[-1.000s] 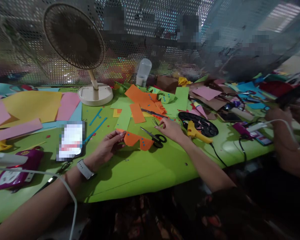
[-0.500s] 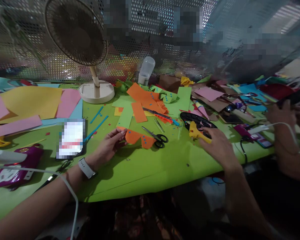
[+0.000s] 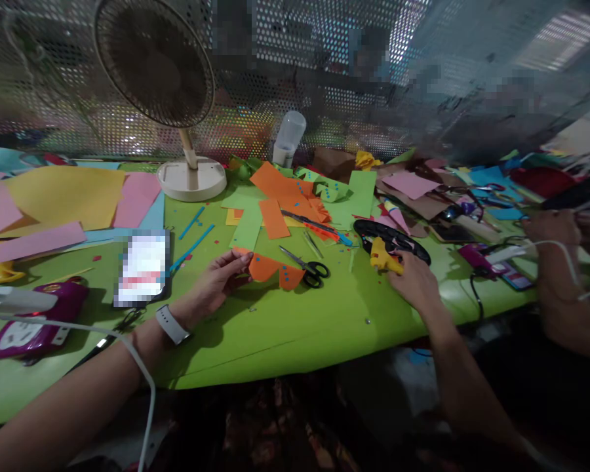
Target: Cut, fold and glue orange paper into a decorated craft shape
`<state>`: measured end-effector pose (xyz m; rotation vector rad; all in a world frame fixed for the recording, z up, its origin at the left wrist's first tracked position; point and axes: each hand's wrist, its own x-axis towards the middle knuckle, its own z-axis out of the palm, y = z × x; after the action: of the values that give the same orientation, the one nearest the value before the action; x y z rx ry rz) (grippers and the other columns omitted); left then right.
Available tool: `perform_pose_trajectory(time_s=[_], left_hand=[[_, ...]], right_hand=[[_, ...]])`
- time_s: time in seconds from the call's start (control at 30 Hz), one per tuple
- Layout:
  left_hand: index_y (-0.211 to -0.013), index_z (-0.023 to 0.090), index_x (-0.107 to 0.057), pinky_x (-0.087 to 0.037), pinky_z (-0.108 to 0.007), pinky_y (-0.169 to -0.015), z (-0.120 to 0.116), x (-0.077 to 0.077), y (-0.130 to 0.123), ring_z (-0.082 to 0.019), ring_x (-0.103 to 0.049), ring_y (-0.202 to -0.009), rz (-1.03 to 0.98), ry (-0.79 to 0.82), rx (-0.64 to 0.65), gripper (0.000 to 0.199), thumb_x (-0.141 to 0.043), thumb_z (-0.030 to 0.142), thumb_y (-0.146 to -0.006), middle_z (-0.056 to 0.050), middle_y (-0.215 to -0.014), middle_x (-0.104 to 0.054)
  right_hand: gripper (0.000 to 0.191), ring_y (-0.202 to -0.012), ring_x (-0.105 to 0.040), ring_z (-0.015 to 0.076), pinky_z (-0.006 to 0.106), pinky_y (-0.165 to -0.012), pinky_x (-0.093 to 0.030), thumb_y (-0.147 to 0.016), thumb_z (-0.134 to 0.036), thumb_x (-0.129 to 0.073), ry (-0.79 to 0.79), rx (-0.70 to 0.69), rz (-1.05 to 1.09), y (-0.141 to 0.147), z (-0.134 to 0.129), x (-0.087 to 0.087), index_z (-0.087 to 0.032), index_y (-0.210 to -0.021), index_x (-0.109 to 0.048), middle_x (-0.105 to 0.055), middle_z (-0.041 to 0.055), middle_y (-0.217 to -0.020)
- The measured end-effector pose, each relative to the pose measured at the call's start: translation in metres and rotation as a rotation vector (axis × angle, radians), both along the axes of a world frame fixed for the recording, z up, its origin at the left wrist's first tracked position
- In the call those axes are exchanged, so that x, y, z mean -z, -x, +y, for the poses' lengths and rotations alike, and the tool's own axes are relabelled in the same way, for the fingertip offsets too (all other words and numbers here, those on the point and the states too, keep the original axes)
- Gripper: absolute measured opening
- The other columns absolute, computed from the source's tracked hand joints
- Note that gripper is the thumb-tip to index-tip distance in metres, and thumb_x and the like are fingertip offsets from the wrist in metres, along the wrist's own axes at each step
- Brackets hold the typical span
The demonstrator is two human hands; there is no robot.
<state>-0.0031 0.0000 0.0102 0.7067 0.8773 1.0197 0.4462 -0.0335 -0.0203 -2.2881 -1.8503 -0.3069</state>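
Observation:
My left hand (image 3: 221, 278), a pale watch band on its wrist, pinches the left end of an orange paper cutout (image 3: 270, 270) with a wavy lower edge and blue dots. A pair of black-handled scissors (image 3: 314, 272) lies at the right end of this cutout. Over on the right, my right hand (image 3: 413, 280) is closed around the handle of a yellow glue gun (image 3: 383, 255), its nose pointing left. Behind the glue gun lies a black tray (image 3: 368, 229), partly covered by the hand.
Orange paper scraps (image 3: 275, 219) and green strips lie mid-table near a cutter (image 3: 324, 229). A fan (image 3: 191, 178) and a clear bottle (image 3: 290, 134) stand behind. At left are a phone (image 3: 145, 269) and a purple power strip (image 3: 39, 321). Another person's hand (image 3: 550, 229) is far right.
My right hand has closed from spread fingers around the glue gun's handle. The left hand still pinches the orange cutout, with little movement.

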Motion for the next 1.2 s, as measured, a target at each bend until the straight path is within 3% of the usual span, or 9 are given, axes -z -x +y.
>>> perform_pose_trajectory(time_s=[0.17,0.3,0.43,0.5,0.57,0.7,0.8,1.0,1.2], left_hand=[[-0.081,0.017,-0.071,-0.058,-0.019,-0.062,0.001,0.001,0.000,-0.009,-0.063,-0.065,-0.011,-0.011,-0.003,0.029,-0.091,0.030,-0.064,0.002,-0.079,-0.070],[-0.078,0.017,-0.070,-0.058,-0.019,-0.063,0.001,0.003,-0.001,-0.009,-0.063,-0.065,-0.030,-0.020,0.001,0.027,-0.090,0.030,-0.066,0.002,-0.075,-0.068],[-0.078,0.017,-0.069,-0.057,-0.019,-0.063,0.000,0.002,-0.001,-0.009,-0.062,-0.063,-0.045,-0.022,-0.019,0.024,-0.088,0.029,-0.069,0.002,-0.073,-0.066],[-0.078,0.017,-0.069,-0.056,-0.019,-0.062,0.000,0.002,-0.001,-0.008,-0.061,-0.063,-0.055,-0.031,-0.027,0.023,-0.087,0.029,-0.070,0.001,-0.073,-0.067],[-0.078,0.017,-0.069,-0.055,-0.019,-0.061,0.000,0.000,-0.002,-0.009,-0.061,-0.063,-0.068,-0.041,-0.040,0.023,-0.088,0.028,-0.070,0.001,-0.074,-0.067],[-0.076,0.017,-0.068,-0.053,-0.019,-0.060,0.001,0.000,-0.002,-0.007,-0.058,-0.060,-0.110,-0.070,-0.064,0.025,-0.088,0.029,-0.069,0.002,-0.072,-0.065],[-0.078,0.017,-0.069,-0.054,-0.020,-0.063,0.002,0.000,-0.002,-0.007,-0.059,-0.061,-0.120,-0.063,-0.084,0.027,-0.089,0.030,-0.068,0.003,-0.070,-0.064],[-0.079,0.018,-0.068,-0.055,-0.022,-0.067,0.002,0.003,-0.001,-0.008,-0.061,-0.064,-0.132,-0.036,-0.108,0.024,-0.088,0.030,-0.071,0.005,-0.070,-0.063],[-0.080,0.018,-0.069,-0.054,-0.021,-0.066,0.002,0.005,-0.001,-0.008,-0.063,-0.067,-0.134,-0.036,-0.113,0.022,-0.086,0.029,-0.074,0.003,-0.075,-0.067]], right_hand=[[0.045,-0.105,-0.063,0.0334,0.047,-0.093,-0.049,-0.078,-0.034,-0.056,-0.292,0.036,0.237,0.010,-0.001,-0.005,-0.015,-0.119,-0.062,-0.068,0.0182,-0.113],[0.040,-0.091,-0.065,0.0295,0.042,-0.079,-0.053,-0.076,-0.045,-0.063,-0.427,0.032,0.746,0.040,0.001,-0.025,-0.019,-0.105,-0.063,-0.069,0.0138,-0.104],[0.028,-0.060,-0.056,0.0194,0.035,-0.055,-0.049,-0.069,-0.044,-0.072,-0.286,-0.108,1.243,0.089,0.010,-0.046,-0.026,-0.088,-0.062,-0.063,0.0019,-0.076],[0.024,-0.048,-0.044,0.0142,0.031,-0.047,-0.043,-0.068,-0.041,-0.074,-0.183,-0.195,1.443,0.114,0.017,-0.055,-0.025,-0.081,-0.060,-0.047,-0.0049,-0.058],[0.025,-0.044,-0.039,0.0110,0.027,-0.044,-0.040,-0.069,-0.040,-0.076,-0.063,-0.294,1.597,0.136,0.024,-0.063,-0.024,-0.076,-0.059,-0.039,-0.0077,-0.053],[0.027,-0.061,-0.057,0.0123,0.024,-0.047,-0.044,-0.073,-0.041,-0.079,0.071,-0.449,1.639,0.169,0.036,-0.075,-0.023,-0.088,-0.067,-0.065,0.0006,-0.077],[0.027,-0.066,-0.061,0.0131,0.025,-0.050,-0.046,-0.075,-0.040,-0.080,0.191,-0.565,1.632,0.185,0.039,-0.073,-0.023,-0.093,-0.070,-0.071,0.0037,-0.094],[0.030,-0.060,-0.060,0.0126,0.027,-0.051,-0.049,-0.075,-0.047,-0.080,0.363,-0.563,1.607,0.192,0.029,-0.057,-0.023,-0.090,-0.068,-0.069,0.0030,-0.085],[0.040,-0.048,-0.048,0.0073,0.022,-0.042,-0.042,-0.074,-0.056,-0.078,0.445,-0.541,1.448,0.198,0.020,-0.058,-0.019,-0.083,-0.065,-0.062,-0.0007,-0.068]])
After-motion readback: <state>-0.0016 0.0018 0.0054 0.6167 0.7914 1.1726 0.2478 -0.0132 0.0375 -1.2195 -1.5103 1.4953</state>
